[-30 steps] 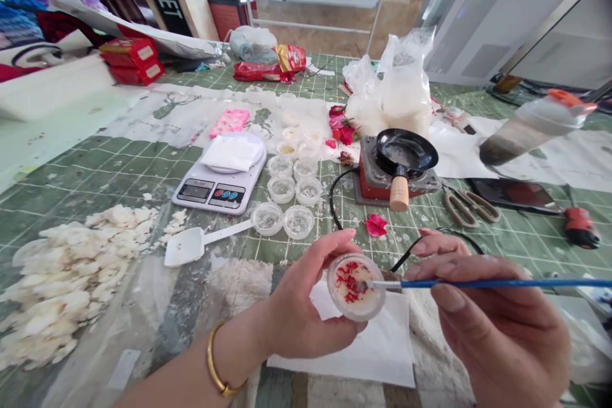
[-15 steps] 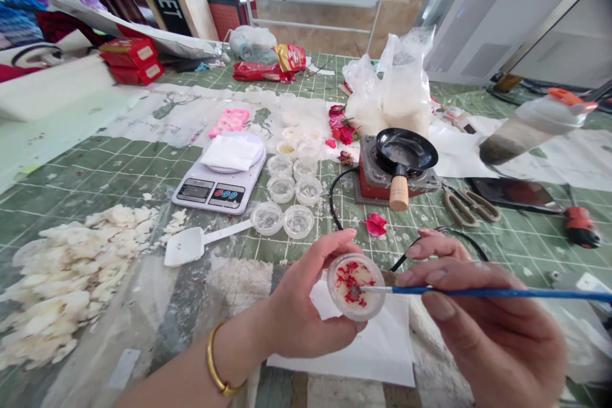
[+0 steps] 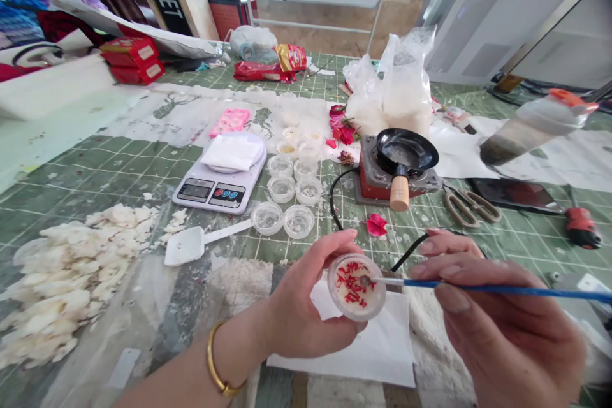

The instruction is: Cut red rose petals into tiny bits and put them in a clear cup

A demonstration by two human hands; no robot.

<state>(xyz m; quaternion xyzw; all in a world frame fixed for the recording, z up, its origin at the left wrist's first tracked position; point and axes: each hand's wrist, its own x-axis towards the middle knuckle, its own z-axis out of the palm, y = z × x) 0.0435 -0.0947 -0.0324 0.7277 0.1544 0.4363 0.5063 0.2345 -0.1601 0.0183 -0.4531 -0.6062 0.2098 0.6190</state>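
My left hand [image 3: 306, 309] grips a small round clear cup [image 3: 356, 287] holding pale wax with red petal bits on top. My right hand [image 3: 497, 319] pinches a thin blue-handled brush [image 3: 488, 288], and its tip rests on the cup's contents near the right side. Both hands hover over a white paper sheet [image 3: 377, 350] at the near edge of the table. A gold bangle [image 3: 215, 363] circles my left wrist.
Several empty clear cups [image 3: 287, 197] stand by a digital scale [image 3: 222, 175]. A white scoop [image 3: 191, 243] lies beside a heap of white wax flakes [image 3: 71, 274]. A black pan [image 3: 406, 153] sits on a red burner; scissors [image 3: 471, 205], a red petal [image 3: 376, 224] and a plastic bag [image 3: 396, 86] lie beyond.
The brush tip has shifted slightly up and to the right across the cup's surface. My left hand and the cup have stayed in place.
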